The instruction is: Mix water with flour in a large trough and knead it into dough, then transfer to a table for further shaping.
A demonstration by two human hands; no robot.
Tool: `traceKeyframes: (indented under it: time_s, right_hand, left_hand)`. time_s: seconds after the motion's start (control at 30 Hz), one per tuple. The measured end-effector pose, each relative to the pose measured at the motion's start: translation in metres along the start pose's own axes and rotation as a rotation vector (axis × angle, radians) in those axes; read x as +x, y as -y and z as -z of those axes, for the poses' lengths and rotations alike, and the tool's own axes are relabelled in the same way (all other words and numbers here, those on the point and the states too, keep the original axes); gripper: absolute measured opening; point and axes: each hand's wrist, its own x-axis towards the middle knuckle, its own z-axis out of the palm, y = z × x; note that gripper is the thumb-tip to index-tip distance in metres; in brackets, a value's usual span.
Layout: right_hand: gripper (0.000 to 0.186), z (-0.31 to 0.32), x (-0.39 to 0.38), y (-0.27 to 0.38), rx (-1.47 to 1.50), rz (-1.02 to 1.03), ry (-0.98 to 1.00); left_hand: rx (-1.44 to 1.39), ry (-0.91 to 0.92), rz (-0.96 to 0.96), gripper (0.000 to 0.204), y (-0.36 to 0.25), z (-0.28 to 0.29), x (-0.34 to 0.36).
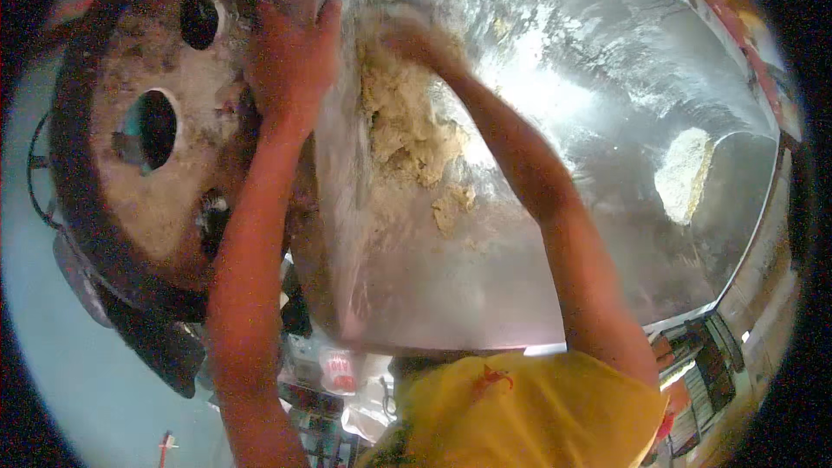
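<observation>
My left hand [295, 61] lies over the raised left lip [334, 208] of the metal counter [485, 299], its thumb apart from the forefinger; I cannot tell how hard they press. My right hand [416, 42] is down at the far end of the dough [403, 130], touching it. It is so blurred that I cannot tell whether those fingers are together, apart or closed on some of it.

The dough is a rough, crumbly, tan mass on the counter, lying along the inside of the lip. A loose scrap [452, 208] sits at its near end. White dust, flour by its look, is smeared over the metal beyond my right forearm, and a white heap [685, 178] stands well apart from the dough, near the right edge.

Left of the lip is a blackened disc [139, 217] with a tan face and several dark holes; something bluish shows in the middle one. Below the counter's near edge are a white and red bag [338, 371] and a white packet [366, 421], the contents of which I cannot make out.
</observation>
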Motion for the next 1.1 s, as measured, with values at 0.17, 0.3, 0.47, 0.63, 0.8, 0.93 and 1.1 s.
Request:
traceKeyframes:
  time_s: [0.17, 0.3, 0.47, 0.63, 0.8, 0.93, 1.1]
  right_hand:
    - [0.037, -0.013, -0.112, -0.082, -0.599, -0.347, 0.48]
    - [0.043, -0.085, -0.264, 0.003, -0.345, -0.464, 1.128]
    - [0.057, -0.09, -0.369, 0.113, -0.766, -0.163, 0.599]
    - [0.012, -0.063, -0.202, 0.007, -0.737, -0.287, 0.232]
    - [0.023, -0.036, -0.087, -0.02, -0.406, -0.433, 0.36]
    - [0.044, -0.014, 0.012, -0.024, -0.185, -0.403, 0.461]
    - [0.044, -0.074, -0.158, -0.006, -0.616, -0.092, 0.379]
  left_hand:
    - [-0.152, 0.087, 0.013, 0.073, -0.048, -0.005, 0.008]
    - [-0.126, 0.063, 0.086, 0.072, -0.076, -0.006, 0.0]
    - [-0.033, -0.034, 0.107, 0.075, -0.025, 0.009, -0.001]
    - [-0.047, 0.056, 0.118, 0.075, -0.063, 0.008, -0.009]
    - [-0.009, -0.032, 0.088, 0.074, -0.033, 0.004, -0.007]
    - [0.03, 0.086, 0.166, 0.072, -0.033, 0.032, -0.004]
    - [0.224, 0.156, -0.243, 0.071, -0.039, -0.002, 0.004]
